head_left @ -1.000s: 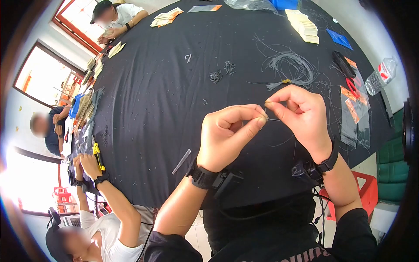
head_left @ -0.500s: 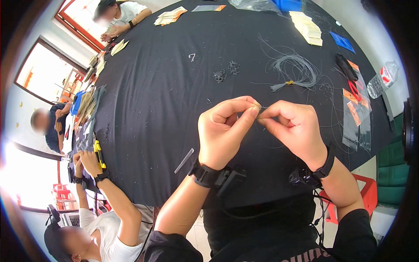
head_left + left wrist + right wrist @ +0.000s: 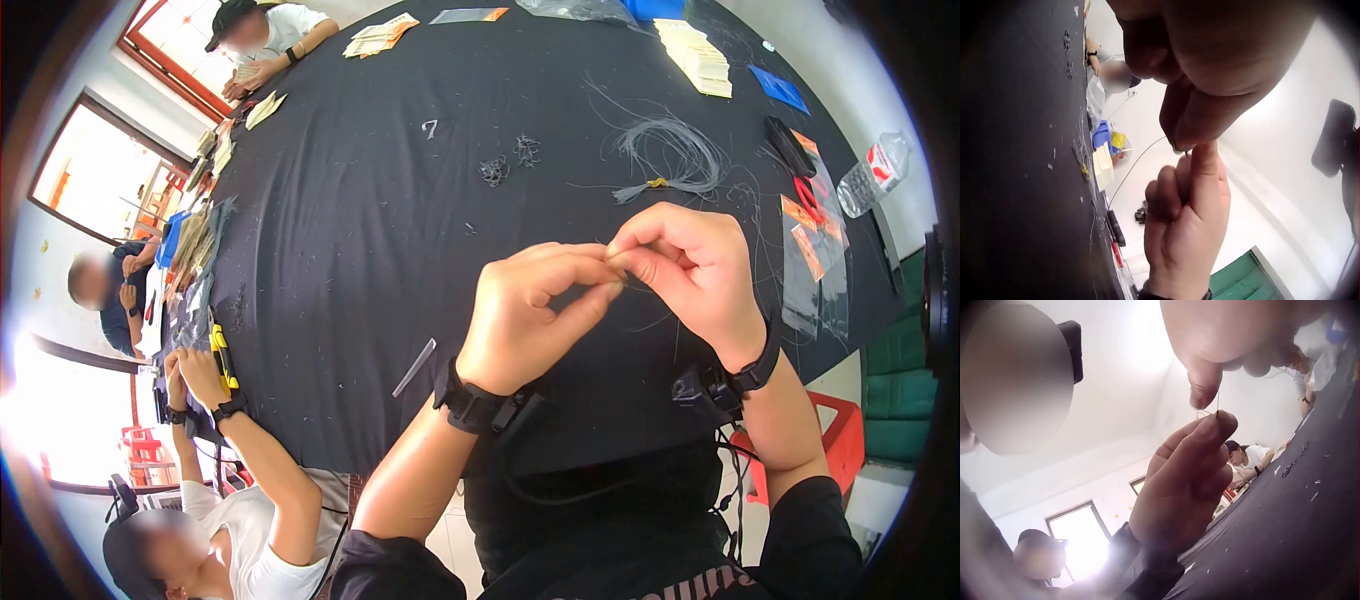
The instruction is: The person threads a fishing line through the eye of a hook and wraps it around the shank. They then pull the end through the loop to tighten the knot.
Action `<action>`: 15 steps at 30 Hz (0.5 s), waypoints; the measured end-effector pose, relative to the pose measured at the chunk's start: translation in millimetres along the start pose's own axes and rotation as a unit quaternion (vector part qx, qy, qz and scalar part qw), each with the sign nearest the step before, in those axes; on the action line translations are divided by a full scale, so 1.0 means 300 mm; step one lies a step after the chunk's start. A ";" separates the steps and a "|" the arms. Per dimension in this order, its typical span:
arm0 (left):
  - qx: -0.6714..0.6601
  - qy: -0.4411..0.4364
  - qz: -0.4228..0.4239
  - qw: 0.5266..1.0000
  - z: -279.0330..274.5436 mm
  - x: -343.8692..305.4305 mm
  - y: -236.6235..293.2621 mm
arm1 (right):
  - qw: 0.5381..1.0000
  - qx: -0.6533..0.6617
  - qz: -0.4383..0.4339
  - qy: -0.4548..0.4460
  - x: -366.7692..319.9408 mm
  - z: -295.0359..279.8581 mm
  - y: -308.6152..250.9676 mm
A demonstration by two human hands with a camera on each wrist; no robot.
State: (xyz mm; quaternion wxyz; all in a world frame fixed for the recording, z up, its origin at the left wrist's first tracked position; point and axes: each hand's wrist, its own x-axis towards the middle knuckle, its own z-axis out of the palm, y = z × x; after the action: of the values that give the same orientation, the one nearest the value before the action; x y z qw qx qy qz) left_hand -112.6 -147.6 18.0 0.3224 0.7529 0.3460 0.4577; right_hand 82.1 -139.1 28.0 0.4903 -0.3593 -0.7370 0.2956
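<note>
My left hand (image 3: 535, 315) pinches a tiny dark piece with a thin fishing line (image 3: 1218, 400) between thumb and forefinger. Too little of that piece shows to tell its kind. My right hand (image 3: 695, 270) meets it from the right, thumb and forefinger pinching the line at the left fingertips. In the left wrist view, a length of the line (image 3: 1137, 160) curves away beside the hands. Both hands are raised over the black cloth (image 3: 400, 250). Behind them lies a coil of grey line (image 3: 690, 160) bound with a yellow tie (image 3: 656, 184).
Two small heaps of dark hooks (image 3: 493, 171) lie mid-table. To the right are red-handled scissors (image 3: 808, 198), a black case (image 3: 790, 148), clear bags (image 3: 800, 295) and a water bottle (image 3: 875, 175). Stacked cards (image 3: 695, 60) stand at the back. Other people sit on the left.
The right fingertips dipped beside the left ones, then rose again. The gap between the hands has closed, and the left fingers have straightened somewhat.
</note>
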 end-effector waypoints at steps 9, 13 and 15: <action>-0.137 0.009 -0.057 0.989 0.011 -0.013 -0.002 | 0.999 -0.028 0.020 0.031 0.003 0.000 -0.006; -0.169 0.020 -0.058 0.984 0.010 -0.014 -0.007 | 0.997 -0.058 0.033 0.041 0.003 -0.001 -0.014; -0.166 0.031 -0.075 0.983 0.008 -0.018 -0.013 | 0.996 -0.066 0.039 0.051 0.003 0.002 -0.012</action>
State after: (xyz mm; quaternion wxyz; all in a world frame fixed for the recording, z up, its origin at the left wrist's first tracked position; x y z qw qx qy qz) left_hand -113.2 -150.2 11.6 0.4653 0.6462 0.3310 0.5063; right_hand 80.4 -140.3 31.0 0.4903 -0.4340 -0.7143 0.2468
